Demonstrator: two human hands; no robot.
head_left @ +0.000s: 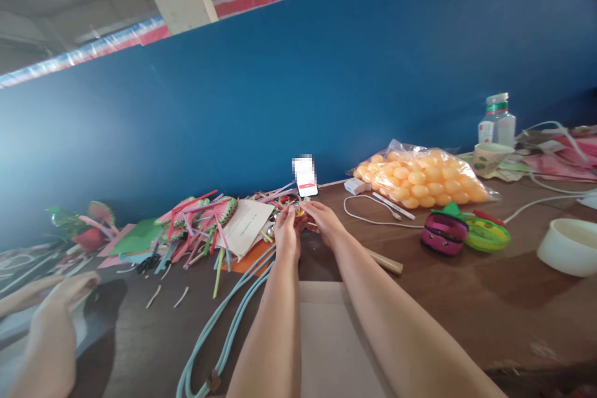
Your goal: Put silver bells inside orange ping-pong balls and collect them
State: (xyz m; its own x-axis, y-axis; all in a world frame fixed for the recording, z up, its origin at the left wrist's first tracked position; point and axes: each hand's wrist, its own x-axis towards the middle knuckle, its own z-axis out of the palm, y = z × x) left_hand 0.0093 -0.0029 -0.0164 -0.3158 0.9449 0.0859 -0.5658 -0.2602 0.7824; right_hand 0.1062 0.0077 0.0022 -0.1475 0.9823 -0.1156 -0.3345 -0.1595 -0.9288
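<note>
My left hand (pixel 288 233) is closed, pinching a small round object (pixel 298 209) with a gold-orange edge and a shiny middle; it is too small to tell its kind. Close against it, my right hand (pixel 326 222) has its thumb and fingers together at the object's right side. Whether the right fingers grip the same object or a thin piece beside it is hard to see. Shiny silver balls (pixel 271 231) lie just left of my left hand. Both hands are in front of a propped phone (pixel 306 177). Below them is a pale board (pixel 321 323) between my forearms.
Light blue cords (pixel 219 329) loop left of my arms. Paper strips (pixel 191 217) and a white sheet (pixel 247 224) lie beyond. Rightward are a wooden stick (pixel 385 262), purple pouch (pixel 444 234), bag of orange balls (pixel 420 177) and white cup (pixel 569 247). Another person's hands (pixel 69 292) are far left.
</note>
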